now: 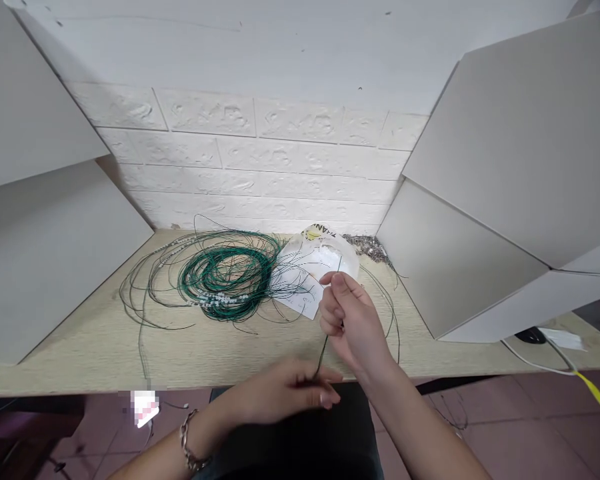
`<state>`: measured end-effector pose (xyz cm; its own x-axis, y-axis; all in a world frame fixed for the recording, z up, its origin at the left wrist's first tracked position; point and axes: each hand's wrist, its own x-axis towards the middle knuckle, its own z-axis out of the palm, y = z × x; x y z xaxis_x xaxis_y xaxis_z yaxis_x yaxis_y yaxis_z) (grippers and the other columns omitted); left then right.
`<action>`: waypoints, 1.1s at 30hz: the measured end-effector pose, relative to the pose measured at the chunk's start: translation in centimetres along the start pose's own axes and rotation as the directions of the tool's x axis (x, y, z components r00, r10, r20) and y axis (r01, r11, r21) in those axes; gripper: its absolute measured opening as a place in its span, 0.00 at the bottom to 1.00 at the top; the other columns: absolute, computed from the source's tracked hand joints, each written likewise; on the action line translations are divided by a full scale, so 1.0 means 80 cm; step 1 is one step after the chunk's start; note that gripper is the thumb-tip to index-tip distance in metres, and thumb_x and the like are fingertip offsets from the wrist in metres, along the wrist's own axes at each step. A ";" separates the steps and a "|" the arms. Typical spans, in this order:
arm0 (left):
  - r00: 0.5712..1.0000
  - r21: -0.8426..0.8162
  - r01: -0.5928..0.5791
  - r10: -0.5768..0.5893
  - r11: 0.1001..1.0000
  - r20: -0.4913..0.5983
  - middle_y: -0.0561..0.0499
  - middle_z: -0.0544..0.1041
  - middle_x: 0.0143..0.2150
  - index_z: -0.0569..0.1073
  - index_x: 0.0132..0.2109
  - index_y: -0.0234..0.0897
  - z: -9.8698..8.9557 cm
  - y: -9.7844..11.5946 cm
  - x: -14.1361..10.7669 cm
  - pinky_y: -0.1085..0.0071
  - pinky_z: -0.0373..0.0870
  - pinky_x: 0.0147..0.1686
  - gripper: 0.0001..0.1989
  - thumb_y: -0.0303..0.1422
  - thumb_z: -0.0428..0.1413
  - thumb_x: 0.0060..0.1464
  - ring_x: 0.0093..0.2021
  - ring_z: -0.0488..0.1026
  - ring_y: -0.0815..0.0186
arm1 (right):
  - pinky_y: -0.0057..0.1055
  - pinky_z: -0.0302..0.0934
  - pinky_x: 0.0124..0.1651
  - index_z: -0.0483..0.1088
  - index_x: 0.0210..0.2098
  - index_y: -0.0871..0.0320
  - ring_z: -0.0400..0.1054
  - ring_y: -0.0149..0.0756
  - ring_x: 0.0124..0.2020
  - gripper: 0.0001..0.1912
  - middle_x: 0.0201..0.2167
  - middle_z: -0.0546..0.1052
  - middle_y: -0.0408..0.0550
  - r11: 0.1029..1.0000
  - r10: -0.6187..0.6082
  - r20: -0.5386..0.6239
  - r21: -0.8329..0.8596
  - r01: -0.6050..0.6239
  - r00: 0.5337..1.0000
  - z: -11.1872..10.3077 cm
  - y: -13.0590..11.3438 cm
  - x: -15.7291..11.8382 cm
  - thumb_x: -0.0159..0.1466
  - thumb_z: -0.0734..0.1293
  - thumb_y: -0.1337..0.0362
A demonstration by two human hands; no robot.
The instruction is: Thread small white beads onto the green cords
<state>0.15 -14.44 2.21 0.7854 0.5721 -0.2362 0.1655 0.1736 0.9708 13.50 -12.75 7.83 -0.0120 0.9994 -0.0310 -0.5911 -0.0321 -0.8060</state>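
Note:
My right hand (347, 310) is closed, thumb against the curled fingers, around a thin dark green wire (322, 357). A short end of the wire sticks up above the thumb. Lower down, by the table's front edge, my left hand (293, 390) is slightly smeared by motion; the same wire runs down between its thumb and fingers. Behind and left of the hands lies a large loose coil of green wires (230, 273), with small white pieces along some of the strands. Strand ends from the coil fan over a white paper (305, 305) with handwriting.
A clear plastic bag (347, 252) with white contents rests by the wall. Beyond it sits a pile of small metallic pieces (373, 249). Pale panels (475, 253) flank the wooden table (95, 350). At the right are a black object (531, 335) and a cable with a yellow end (593, 392).

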 end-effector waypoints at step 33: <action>0.769 -0.243 -0.267 0.055 0.933 -0.636 0.50 0.72 0.34 0.69 0.36 0.34 -0.014 0.004 0.016 0.79 0.52 0.16 0.15 0.43 0.49 0.52 0.20 0.64 0.76 | 0.29 0.57 0.36 0.68 0.24 0.59 0.63 0.31 0.29 0.18 0.24 0.71 0.45 0.800 -0.240 -0.034 -0.572 0.178 0.970 -0.041 0.037 -0.006 0.60 0.58 0.52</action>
<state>0.52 -12.76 2.20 0.2339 0.9598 -0.1552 -0.2003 0.2038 0.9583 14.36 -13.34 3.52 0.1580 0.9770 0.1434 -0.0135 0.1473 -0.9890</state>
